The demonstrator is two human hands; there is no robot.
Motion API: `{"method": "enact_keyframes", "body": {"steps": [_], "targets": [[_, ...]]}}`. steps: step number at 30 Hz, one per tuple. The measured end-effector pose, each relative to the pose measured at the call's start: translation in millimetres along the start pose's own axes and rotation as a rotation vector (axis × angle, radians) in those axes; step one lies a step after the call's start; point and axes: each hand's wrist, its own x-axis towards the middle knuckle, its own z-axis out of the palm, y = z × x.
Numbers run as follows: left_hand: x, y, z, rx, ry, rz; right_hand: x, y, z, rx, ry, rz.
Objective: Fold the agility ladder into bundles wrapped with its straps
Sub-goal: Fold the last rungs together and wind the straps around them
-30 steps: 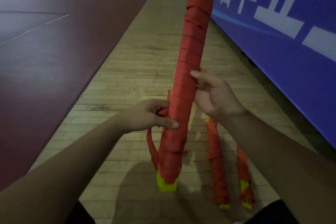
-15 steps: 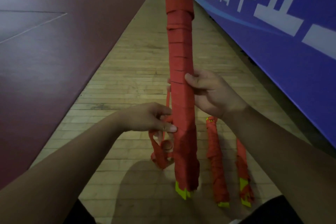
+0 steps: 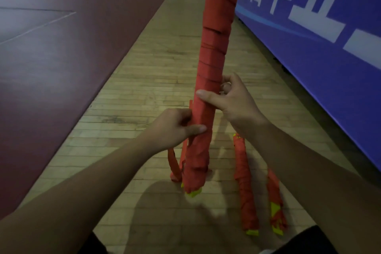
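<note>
Head view: we hold the red ladder bundle point(image 3: 214, 57) near upright, its yellow end low over the wooden floor point(image 3: 144, 80). Right hand point(image 3: 233, 103) grasps it mid-length, thumb across the front, fingers point(image 3: 228, 80) behind. Left hand point(image 3: 171, 128), just below, pinches the loose strap point(image 3: 174, 163) against the bundle's left edge. Two wrapped bundles point(image 3: 244, 181) lie on the floor to the right.

The tall bundle point(image 3: 213, 64), wound in red strap, stands nearly upright, yellow rung ends showing at its bottom. A loose strap point(image 3: 174, 166) hangs looped beside its lower end. A second bundle point(image 3: 244, 187) and third bundle point(image 3: 275, 196), likewise wrapped, lie on the wooden floor point(image 3: 144, 93) to its right.
</note>
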Motion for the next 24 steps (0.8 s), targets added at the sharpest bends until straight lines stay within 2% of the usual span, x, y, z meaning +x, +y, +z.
{"method": "enact_keyframes", "body": {"steps": [2,5,7,8,10,12,16,18,21,24], "targets": [[-1,-5,-14,-0.124,-0.138,0.060,2,-6,-13,0.178,-0.179,0.010],[-6,-7,-25,-0.171,-0.362,0.147,-3,-12,-22,0.457,-0.528,0.127],[-6,-9,-25,-0.119,-0.416,0.136,-7,-12,-21,0.481,-0.687,0.175],[-6,-10,-24,-0.084,-0.418,0.123,-7,-11,-20,0.448,-0.715,0.174],[-3,-12,-24,-0.064,-0.421,0.099,-8,-13,-18,0.361,-0.672,0.147],[0,-10,-27,-0.070,-0.381,0.073,-7,-16,-17,0.272,-0.545,0.116],[-1,-6,-24,0.091,-0.225,0.016,-9,-9,-7,-0.035,-0.204,0.032],[-4,-4,-7,0.145,-0.085,-0.008,-9,-4,1,-0.080,-0.087,0.029],[-1,1,18,0.160,0.108,-0.028,-12,-3,12,-0.169,0.020,0.040],[3,4,16,0.109,0.064,-0.039,-10,-4,13,-0.182,0.034,0.053]]}}
